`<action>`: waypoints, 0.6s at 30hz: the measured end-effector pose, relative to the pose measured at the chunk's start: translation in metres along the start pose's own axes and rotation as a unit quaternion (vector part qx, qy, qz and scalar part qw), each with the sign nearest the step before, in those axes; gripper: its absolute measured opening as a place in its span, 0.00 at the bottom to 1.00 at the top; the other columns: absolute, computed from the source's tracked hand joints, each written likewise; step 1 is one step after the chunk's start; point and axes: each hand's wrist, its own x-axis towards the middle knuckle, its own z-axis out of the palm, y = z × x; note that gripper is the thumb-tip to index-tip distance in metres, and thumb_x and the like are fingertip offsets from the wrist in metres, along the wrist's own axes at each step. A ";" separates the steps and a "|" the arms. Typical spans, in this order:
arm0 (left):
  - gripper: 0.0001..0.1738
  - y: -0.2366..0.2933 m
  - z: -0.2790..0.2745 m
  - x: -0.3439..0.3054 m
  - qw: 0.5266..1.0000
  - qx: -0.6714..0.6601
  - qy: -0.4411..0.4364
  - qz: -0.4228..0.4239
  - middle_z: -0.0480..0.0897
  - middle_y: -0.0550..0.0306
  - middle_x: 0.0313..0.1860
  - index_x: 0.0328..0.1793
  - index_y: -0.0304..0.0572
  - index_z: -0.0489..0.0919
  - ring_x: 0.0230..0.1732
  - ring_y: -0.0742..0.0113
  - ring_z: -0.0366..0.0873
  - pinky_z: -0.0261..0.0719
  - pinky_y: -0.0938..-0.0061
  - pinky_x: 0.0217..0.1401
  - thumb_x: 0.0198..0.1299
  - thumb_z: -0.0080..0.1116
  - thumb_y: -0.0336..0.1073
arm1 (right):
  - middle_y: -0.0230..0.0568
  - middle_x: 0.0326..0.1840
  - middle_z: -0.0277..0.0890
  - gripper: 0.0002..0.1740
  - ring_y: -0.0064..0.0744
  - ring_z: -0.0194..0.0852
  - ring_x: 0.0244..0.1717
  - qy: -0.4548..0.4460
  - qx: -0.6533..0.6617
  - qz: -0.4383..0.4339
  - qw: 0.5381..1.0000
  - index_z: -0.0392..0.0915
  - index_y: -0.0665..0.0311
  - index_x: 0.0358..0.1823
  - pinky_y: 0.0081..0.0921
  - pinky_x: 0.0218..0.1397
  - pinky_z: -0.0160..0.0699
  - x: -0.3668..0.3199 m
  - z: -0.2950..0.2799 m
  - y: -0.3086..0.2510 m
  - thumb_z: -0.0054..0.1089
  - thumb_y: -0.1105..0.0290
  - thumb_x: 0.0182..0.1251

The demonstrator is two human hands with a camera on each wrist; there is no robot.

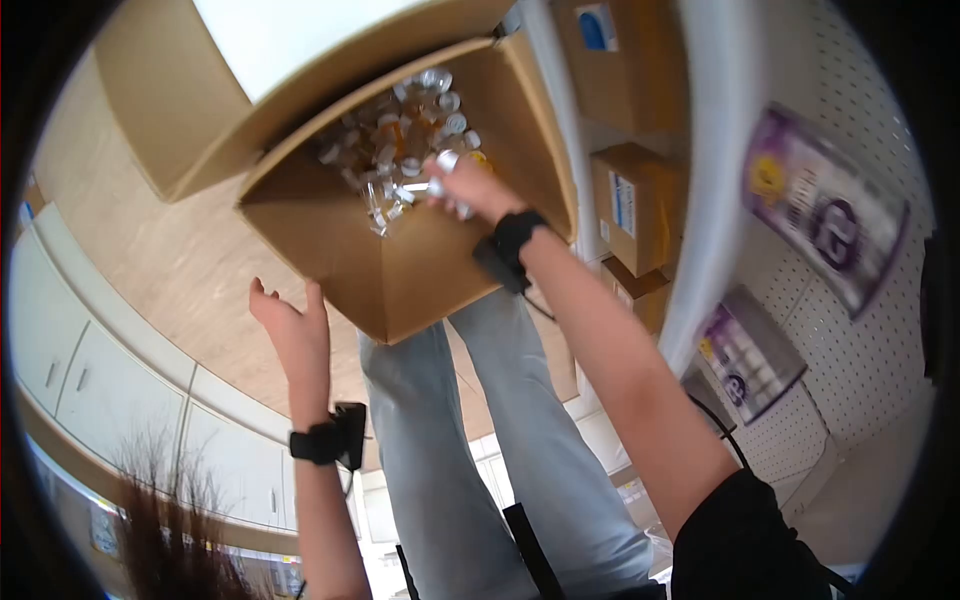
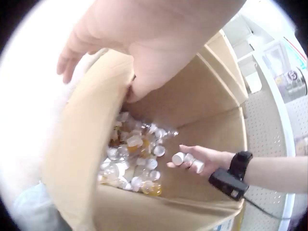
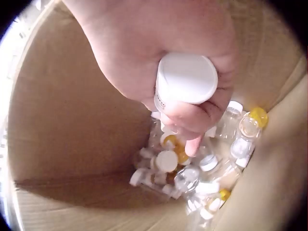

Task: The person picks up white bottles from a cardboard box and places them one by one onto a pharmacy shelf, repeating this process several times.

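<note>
Pegboard wall (image 1: 862,372), one cardboard box (image 1: 400,285): right hand (image 1: 470,188) grip around two bottles (image 2: 179,157), left hand (image 1: 292,325) grip apart.

Box (image 1: 330,230): brown cardboard, matt, inner walls smooth. Bottles (image 1: 400,140) heaped in its bottom corner: clear glossy plastic, some amber-tinted, with smooth white caps. Held bottle (image 3: 185,79): white plastic cap, satin finish. Wrist straps (image 1: 515,238): black matt fabric. Trousers (image 1: 560,470): pale blue denim

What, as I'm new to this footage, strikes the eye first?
A big open cardboard box with a heap of small capped bottles in its bottom. Inside it the right hand grips a white-capped bottle; the left hand is open by the box's edge.
</note>
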 end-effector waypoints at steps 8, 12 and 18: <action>0.22 0.127 -0.130 -0.120 0.950 -0.116 -0.260 0.128 0.77 0.46 0.47 0.60 0.33 0.67 0.46 0.61 0.77 0.74 0.72 0.49 0.60 0.54 0.29 | 0.23 0.19 0.67 0.11 0.11 0.60 0.13 -0.279 0.116 -0.121 0.945 0.72 0.58 0.40 0.11 0.12 0.55 -0.265 0.052 -0.074 0.58 0.61 0.64; 0.20 0.184 -0.206 -0.165 0.937 -0.120 -0.280 0.173 0.78 0.45 0.42 0.61 0.32 0.66 0.38 0.61 0.79 0.77 0.73 0.41 0.62 0.48 0.27 | 0.27 0.16 0.66 0.15 0.14 0.60 0.11 -0.229 0.083 -0.134 0.961 0.68 0.59 0.46 0.13 0.12 0.56 -0.381 0.043 -0.121 0.56 0.59 0.65; 0.26 0.261 -0.315 -0.216 0.850 -0.308 -0.417 0.094 0.74 0.60 0.36 0.69 0.42 0.56 0.26 0.77 0.70 0.67 0.84 0.28 0.66 0.47 0.34 | 0.30 0.17 0.64 0.15 0.20 0.60 0.13 -0.127 0.337 -0.119 0.926 0.64 0.58 0.41 0.18 0.15 0.58 -0.496 0.019 -0.161 0.39 0.54 0.69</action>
